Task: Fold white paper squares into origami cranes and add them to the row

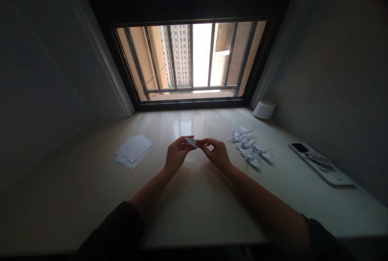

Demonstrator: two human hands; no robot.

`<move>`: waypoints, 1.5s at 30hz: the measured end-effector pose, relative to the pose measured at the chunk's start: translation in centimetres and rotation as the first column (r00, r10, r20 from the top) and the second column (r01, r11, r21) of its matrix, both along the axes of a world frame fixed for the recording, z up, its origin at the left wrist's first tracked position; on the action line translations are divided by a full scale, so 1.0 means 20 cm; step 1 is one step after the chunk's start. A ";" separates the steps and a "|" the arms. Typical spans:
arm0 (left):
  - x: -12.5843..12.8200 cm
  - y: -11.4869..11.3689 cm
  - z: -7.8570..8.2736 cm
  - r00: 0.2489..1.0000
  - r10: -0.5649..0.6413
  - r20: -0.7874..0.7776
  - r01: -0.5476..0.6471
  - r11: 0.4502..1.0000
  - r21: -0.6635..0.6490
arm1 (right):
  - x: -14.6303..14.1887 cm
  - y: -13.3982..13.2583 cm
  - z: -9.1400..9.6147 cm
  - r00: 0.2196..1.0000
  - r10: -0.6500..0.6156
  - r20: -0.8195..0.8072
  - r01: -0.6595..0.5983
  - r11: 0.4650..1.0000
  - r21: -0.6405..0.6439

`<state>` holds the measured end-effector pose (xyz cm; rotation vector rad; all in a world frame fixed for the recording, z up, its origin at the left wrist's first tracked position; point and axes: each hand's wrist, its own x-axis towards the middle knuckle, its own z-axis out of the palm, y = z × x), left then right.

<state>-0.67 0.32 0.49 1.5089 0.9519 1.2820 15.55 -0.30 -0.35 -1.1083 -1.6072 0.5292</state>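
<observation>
Above the pale counter (184,212), folded paper (190,142), left grip (176,151) pinching its body, right grip (217,152) pinching its right end

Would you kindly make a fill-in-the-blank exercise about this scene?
A small piece of ____ is held by the left hand and right hand.
The flat sheets lie to the ____ of the hands.
The folded figures lie to the hands' ____.
Of sheets and figures, the white round object stands nearer the ____.

Missing words: paper; left; right; figures.
</observation>
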 end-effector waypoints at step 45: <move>0.00 -0.01 0.02 0.997 0.017 -0.077 -0.016 1.000 0.019 | 0.00 -0.01 0.02 0.987 -0.041 0.158 0.021 0.992 0.126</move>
